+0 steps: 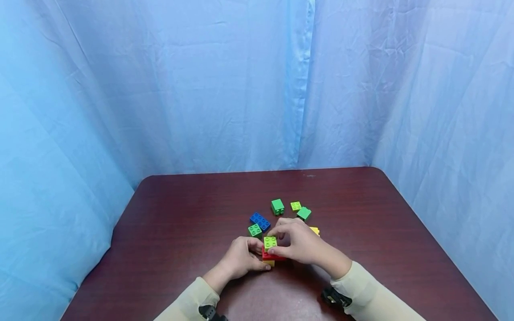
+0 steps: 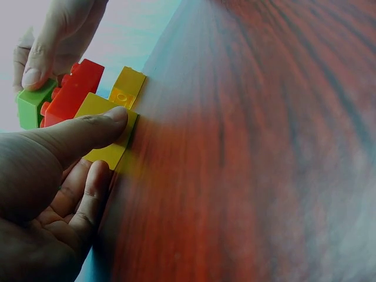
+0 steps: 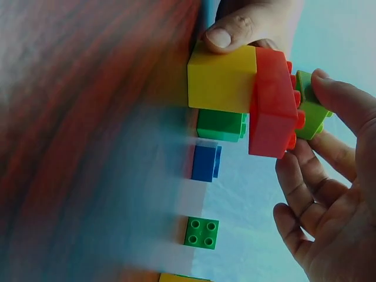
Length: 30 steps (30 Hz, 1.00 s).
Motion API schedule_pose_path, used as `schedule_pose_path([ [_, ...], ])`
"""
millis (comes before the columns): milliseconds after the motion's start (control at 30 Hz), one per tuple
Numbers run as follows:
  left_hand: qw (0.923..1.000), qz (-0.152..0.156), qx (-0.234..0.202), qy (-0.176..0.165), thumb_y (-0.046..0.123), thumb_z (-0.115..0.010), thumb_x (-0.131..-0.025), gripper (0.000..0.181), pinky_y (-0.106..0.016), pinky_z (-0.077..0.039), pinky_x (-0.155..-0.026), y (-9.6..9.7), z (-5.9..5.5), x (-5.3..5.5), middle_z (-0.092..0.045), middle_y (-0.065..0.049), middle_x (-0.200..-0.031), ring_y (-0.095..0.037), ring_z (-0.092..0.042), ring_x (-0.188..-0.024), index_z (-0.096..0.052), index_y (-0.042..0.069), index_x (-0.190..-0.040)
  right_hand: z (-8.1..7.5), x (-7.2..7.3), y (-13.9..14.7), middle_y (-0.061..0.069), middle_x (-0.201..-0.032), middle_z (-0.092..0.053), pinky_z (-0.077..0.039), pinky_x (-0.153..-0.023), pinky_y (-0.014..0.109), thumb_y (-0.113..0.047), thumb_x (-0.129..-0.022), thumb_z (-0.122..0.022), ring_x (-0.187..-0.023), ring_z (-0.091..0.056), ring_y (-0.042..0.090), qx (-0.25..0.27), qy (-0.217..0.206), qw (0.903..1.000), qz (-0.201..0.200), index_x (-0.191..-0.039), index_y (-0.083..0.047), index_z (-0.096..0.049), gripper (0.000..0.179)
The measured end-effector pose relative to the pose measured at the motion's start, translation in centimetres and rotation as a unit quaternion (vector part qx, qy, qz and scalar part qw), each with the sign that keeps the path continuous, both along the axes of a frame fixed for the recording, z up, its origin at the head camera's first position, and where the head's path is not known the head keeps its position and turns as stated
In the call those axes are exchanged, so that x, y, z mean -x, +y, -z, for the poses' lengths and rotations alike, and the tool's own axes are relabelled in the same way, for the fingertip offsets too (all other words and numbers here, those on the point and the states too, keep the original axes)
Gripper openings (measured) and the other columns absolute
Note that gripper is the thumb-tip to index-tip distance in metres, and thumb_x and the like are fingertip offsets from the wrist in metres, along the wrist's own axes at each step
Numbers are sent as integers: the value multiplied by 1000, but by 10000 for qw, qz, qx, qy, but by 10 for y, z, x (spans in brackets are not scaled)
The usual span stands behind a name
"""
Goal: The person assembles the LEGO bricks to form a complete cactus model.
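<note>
Yellow brick (image 3: 220,82), one — on or just above the table (image 1: 192,209), clamped between thumb and fingers of the left hand (image 1: 241,257). Red brick (image 3: 273,108), one — atop the yellow, overhanging it. Lime brick (image 1: 270,242), one, pinched by the right hand (image 1: 302,243) at the red brick's studs; full seating cannot be told. Beyond: blue brick (image 1: 261,221), one.

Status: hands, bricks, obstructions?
Left hand gripping blocky yellow plastic brick. Right hand pinching square lime plastic brick above rectangular red plastic brick. Seating unclear; nothing visibly blocking.

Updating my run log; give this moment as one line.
left hand: holds yellow block | right hand: pinches lime block | red block: atop yellow
</note>
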<state>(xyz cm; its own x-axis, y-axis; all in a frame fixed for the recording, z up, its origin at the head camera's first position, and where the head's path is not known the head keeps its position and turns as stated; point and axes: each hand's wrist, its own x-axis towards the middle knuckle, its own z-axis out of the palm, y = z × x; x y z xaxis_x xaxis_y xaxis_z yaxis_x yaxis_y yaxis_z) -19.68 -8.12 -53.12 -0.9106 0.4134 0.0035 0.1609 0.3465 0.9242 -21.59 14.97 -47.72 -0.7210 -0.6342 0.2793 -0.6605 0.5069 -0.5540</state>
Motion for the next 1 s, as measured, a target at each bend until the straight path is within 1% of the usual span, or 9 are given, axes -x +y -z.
schedule_pose_path([
  [200, 10000, -2, -25, 13, 4, -98, -70, 31, -23, -59, -68, 0, 0, 0, -77, 5, -86, -12, -73, -77, -79, 14, -92, 0, -2, -2, -23, -93, -61, -48, -62, 25, -43, -88, -86, -74, -56, 10, 12, 19, 10000, -90, -109, -33, -79, 24],
  [400, 9999, -3, 59, 82, 5, -98, -69, 30, -23, -59, -69, 0, 0, 0, -76, 7, -85, -11, -73, -77, -79, 15, -90, 2, -3, -4, -26, -93, -60, -43, -69, 29, -48, -87, -85, -74, -54, 7, -137, 57, 9999, -47, -108, -37, -78, 25],
  [567, 9997, -6, 168, 157, 8, -99, -70, 29, -23, -58, -70, 1, 0, 1, -76, 8, -84, -11, -73, -77, -79, 17, -89, 3, -4, -5, -25, -92, -60, -42, -74, 31, -47, -86, -87, -73, -55, 7, -179, 67, 9998, -7, -106, -36, -78, 24],
  [700, 9998, -14, 153, 157, 8, -99, -70, 29, -23, -58, -70, 1, -1, 0, -76, 8, -83, -11, -73, -77, -79, 17, -89, 3, -5, -5, -22, -89, -59, -45, -72, 30, -44, -85, -89, -73, -56, 8, -111, -1, 9999, -13, -104, -34, -79, 24],
  [867, 9998, -28, 125, 143, 7, -98, -70, 29, -23, -58, -70, 0, -1, 0, -76, 7, -83, -11, -73, -77, -79, 16, -89, 3, -6, -6, -23, -90, -60, -44, -74, 31, -42, -84, -90, -75, -58, 9, -45, -36, 10000, 7, -104, -34, -79, 24],
  [933, 9998, -33, 134, 146, 8, -99, -70, 28, -24, -58, -70, 0, 0, 0, -76, 7, -83, -11, -73, -78, -79, 16, -88, 5, -5, -6, -23, -90, -60, -45, -72, 29, -42, -84, -89, -76, -57, 9, 4, -59, 10000, -10, -104, -34, -79, 23],
  [1000, 9998, -44, 144, 144, 8, -99, -70, 28, -24, -58, -71, 0, 0, 0, -76, 7, -83, -11, -72, -79, -79, 16, -88, 6, -5, -7, -22, -90, -60, -47, -68, 26, -41, -85, -89, -75, -57, 8, 66, -93, 9999, -45, -104, -33, -79, 23],
])
